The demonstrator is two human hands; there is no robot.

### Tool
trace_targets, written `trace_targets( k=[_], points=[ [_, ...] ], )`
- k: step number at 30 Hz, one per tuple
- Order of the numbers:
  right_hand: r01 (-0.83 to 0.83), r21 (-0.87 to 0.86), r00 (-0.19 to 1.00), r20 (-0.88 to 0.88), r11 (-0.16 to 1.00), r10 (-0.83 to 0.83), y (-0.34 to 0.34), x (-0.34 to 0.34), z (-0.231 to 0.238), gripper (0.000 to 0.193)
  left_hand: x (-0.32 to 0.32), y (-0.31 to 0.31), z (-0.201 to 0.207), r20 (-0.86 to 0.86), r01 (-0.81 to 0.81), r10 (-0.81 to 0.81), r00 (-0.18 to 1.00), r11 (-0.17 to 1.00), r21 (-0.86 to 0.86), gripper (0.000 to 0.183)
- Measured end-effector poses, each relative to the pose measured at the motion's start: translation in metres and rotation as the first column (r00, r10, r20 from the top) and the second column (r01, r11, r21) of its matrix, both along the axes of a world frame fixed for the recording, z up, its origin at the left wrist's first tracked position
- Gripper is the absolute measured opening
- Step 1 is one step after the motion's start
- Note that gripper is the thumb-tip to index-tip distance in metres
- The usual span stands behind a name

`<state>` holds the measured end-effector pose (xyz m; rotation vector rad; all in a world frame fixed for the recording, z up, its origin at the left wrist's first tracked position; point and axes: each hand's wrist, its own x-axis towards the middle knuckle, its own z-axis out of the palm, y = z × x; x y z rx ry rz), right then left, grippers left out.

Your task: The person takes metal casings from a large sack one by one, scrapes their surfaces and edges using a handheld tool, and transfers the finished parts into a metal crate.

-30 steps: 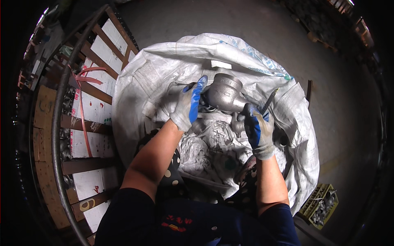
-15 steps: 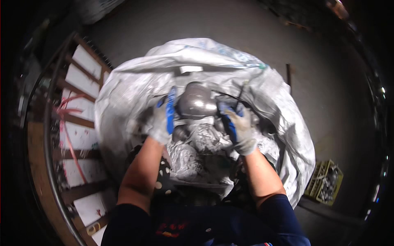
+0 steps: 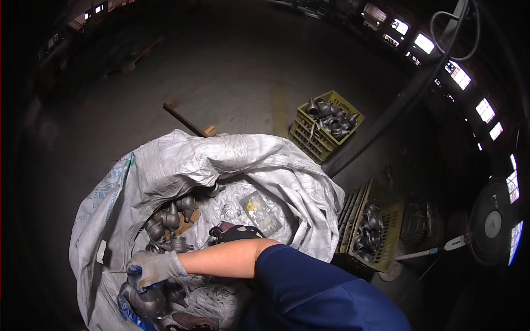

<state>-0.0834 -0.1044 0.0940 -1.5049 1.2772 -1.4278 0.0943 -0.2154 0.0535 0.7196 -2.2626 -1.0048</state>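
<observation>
A large grey rounded metal casting (image 3: 148, 302) lies low in the left part of a big white woven sack (image 3: 237, 149). My left hand (image 3: 131, 315), in a blue-palmed glove, curls against its near left side; the rest of that hand is hidden. Just above the casting, my right hand (image 3: 149, 268), gloved in grey and blue, is closed. A thin rod-like tool (image 3: 115, 272) sticks out leftward from its fingers; the tool's other end is hidden in the grip. Several smaller grey castings (image 3: 170, 218) with narrow necks rest in the sack beyond my right hand.
Yellow-green plastic crates, one behind the sack (image 3: 312, 137) and one at its right (image 3: 395, 237), hold grey metal castings. A fan (image 3: 493, 225) stands at far right. A dark post (image 3: 381, 124) slants past the crates. A wooden bar (image 3: 185, 119) lies on the floor.
The view has swung to the right, bringing the crates and fan into sight. My left hand, earlier apart from the casting, is now against it. My right hand has come over the casting.
</observation>
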Motion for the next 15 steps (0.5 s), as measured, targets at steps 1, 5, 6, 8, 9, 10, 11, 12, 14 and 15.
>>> trace_targets(
  k=[1,5,6,8,9,10,11,12,14,15],
  points=[
    [0.011,-0.008,1.0,0.0,1.0,-0.011,0.0,0.0,-0.001,0.023,-0.01,0.003,0.007,-0.014,0.018,-0.018,1.0,0.999,0.03,0.042],
    [-0.042,0.042,0.988,-0.146,0.998,0.048,0.003,0.011,-0.01,0.03,-0.012,0.002,-0.002,-0.074,0.077,-0.066,0.995,0.983,0.165,0.04],
    [-0.06,0.063,0.977,-0.202,0.996,0.072,0.002,0.014,-0.01,0.031,-0.011,0.002,-0.002,-0.087,0.083,-0.067,0.994,0.977,0.196,0.04],
    [-0.072,0.089,0.937,-0.335,0.993,0.098,0.002,0.013,-0.007,0.033,-0.013,0.003,-0.003,-0.115,0.105,-0.077,0.99,0.959,0.262,0.039],
    [-0.068,0.105,0.922,-0.373,0.992,0.102,0.005,0.014,-0.007,0.033,-0.013,0.004,-0.003,-0.128,0.113,-0.078,0.989,0.949,0.294,0.038],
    [-0.065,0.121,0.903,-0.415,0.991,0.11,0.005,0.013,-0.007,0.033,-0.013,0.006,-0.002,-0.146,0.121,-0.077,0.986,0.938,0.325,0.038],
    [-0.097,0.144,0.896,-0.419,0.985,0.15,0.005,0.011,-0.01,0.033,-0.013,0.007,-0.001,-0.164,0.127,-0.072,0.984,0.926,0.355,0.037],
    [-0.105,0.14,0.893,-0.421,0.985,0.155,0.005,0.01,-0.013,0.033,-0.013,0.008,0.0,-0.181,0.133,-0.067,0.981,0.914,0.384,0.037],
    [-0.076,0.12,0.862,-0.492,0.99,0.126,0.009,0.01,-0.008,0.036,-0.009,0.011,0.001,-0.216,0.139,-0.046,0.975,0.887,0.439,0.036],
    [-0.093,0.209,0.828,-0.526,0.973,0.192,0.013,0.008,0.002,0.039,-0.006,0.012,0.002,-0.234,0.142,-0.032,0.972,0.873,0.466,0.035]
  ],
)
